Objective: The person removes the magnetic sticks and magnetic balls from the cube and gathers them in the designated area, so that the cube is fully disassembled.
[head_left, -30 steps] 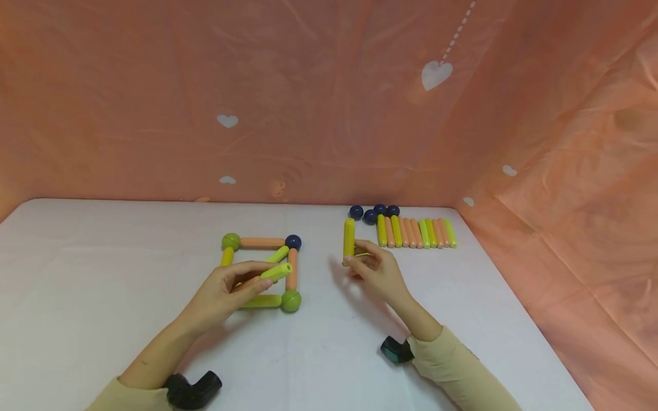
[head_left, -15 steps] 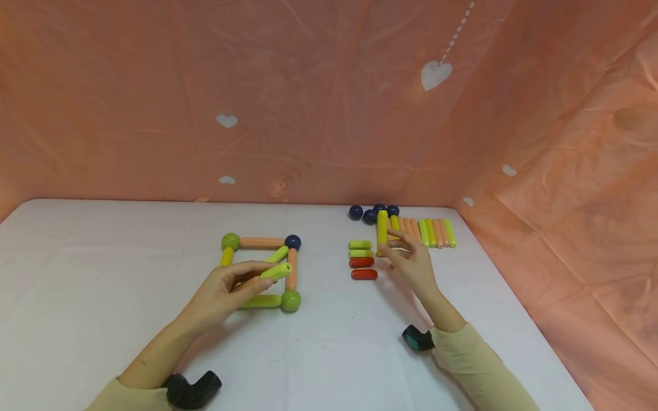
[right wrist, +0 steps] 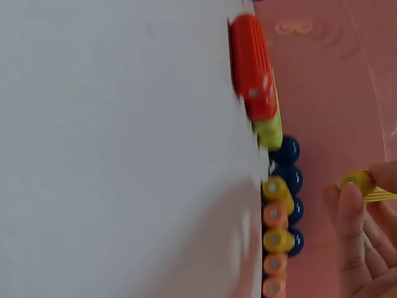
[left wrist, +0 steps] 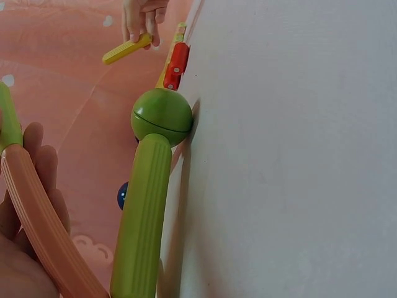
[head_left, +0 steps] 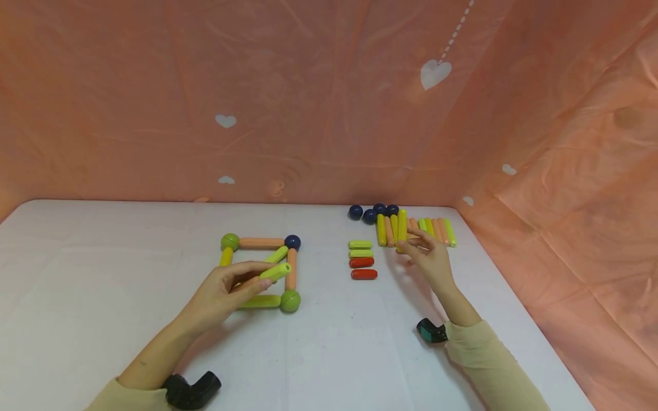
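My left hand (head_left: 221, 291) holds a light green magnetic stick (head_left: 276, 272). In the left wrist view a curved orange stick (left wrist: 46, 226) meets that green stick end to end across the fingers. Below this hand is a frame of sticks and balls, with a green ball (head_left: 290, 301) at its near right corner and a blue ball (head_left: 293, 242) at its far right; the hand hides its near left part. My right hand (head_left: 429, 260) pinches a yellow stick (head_left: 402, 228) near its lower end, raised in front of the stick row (head_left: 439, 233).
Several dark blue balls (head_left: 370, 216) stand behind the row. Left of the row lie two short light green sticks (head_left: 360, 244) and two short red sticks (head_left: 364, 274). A peach cloth (head_left: 329, 114) with hearts hangs behind the white table (head_left: 329, 354).
My right hand has moved right with the yellow stick, from beside the short sticks to the long row, uncovering the green and red short ones. My left hand has stayed in place.
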Motion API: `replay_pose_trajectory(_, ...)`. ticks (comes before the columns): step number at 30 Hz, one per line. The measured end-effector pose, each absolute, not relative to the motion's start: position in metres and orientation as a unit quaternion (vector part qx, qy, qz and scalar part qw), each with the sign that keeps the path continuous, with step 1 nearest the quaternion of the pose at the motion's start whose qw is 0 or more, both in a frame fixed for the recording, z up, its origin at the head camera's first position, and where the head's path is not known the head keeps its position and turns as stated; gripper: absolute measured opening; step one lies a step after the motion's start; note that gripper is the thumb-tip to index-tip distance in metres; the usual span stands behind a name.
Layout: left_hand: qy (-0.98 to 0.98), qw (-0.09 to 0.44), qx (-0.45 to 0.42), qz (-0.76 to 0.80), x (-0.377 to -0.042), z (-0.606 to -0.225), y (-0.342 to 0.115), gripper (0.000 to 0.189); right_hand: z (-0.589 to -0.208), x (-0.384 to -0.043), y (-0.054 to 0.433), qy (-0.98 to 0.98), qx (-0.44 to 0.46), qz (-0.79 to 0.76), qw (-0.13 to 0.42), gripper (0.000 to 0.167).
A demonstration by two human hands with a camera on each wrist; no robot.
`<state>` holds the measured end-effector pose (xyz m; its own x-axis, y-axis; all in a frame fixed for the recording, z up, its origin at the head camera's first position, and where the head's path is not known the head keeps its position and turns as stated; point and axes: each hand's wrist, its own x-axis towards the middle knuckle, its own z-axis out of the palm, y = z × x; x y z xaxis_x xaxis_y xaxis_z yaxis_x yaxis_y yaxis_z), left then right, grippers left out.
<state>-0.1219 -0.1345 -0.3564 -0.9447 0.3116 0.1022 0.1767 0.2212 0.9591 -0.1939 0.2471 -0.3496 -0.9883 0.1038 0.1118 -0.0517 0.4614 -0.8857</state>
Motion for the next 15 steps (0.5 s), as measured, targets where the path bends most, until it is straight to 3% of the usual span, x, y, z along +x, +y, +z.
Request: replay_pose_trajectory(15,0.774,0.05,0.167,0.609,-0.123,-0.358,-0.134,0.033,-0.351,-0.205,0.287,-0.851,-0.06,0.51,0.109,0.046)
